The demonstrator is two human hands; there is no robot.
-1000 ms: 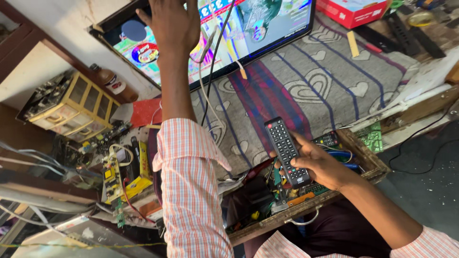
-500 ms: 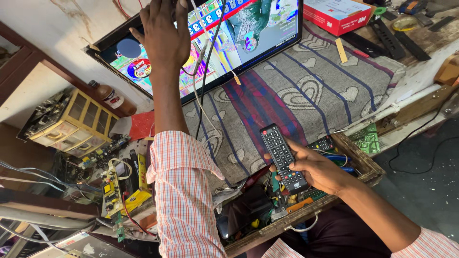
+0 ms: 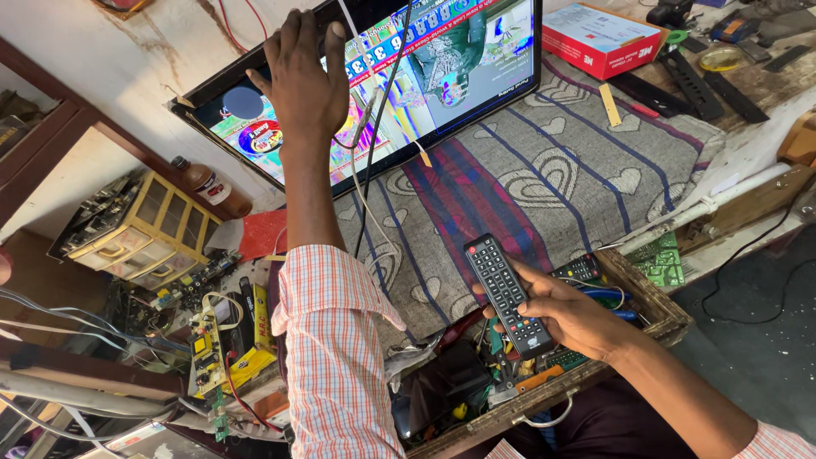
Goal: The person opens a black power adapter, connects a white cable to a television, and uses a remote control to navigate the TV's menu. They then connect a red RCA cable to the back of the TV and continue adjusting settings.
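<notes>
A: How do the two hands sit?

B: The left hand is stretched up to the top centre of the frame, fingers spread and laid flat over the upper edge of the flat screen, which lies tilted with a colourful picture lit. The right hand, lower right of centre, is closed around a black remote control, thumb on the lower buttons, the remote's far end aimed at the screen.

A: Counts?

B: One screen, one held remote, and what may be a second small remote just behind the fingers; it's half covered, so I'm unsure. One red box at upper right, one brown bottle at left, one striped cloth under the screen.

A: Anything cut off?

B: The screen's top is out of frame, and the wooden tray of tools is partly hidden by the right forearm.
</notes>
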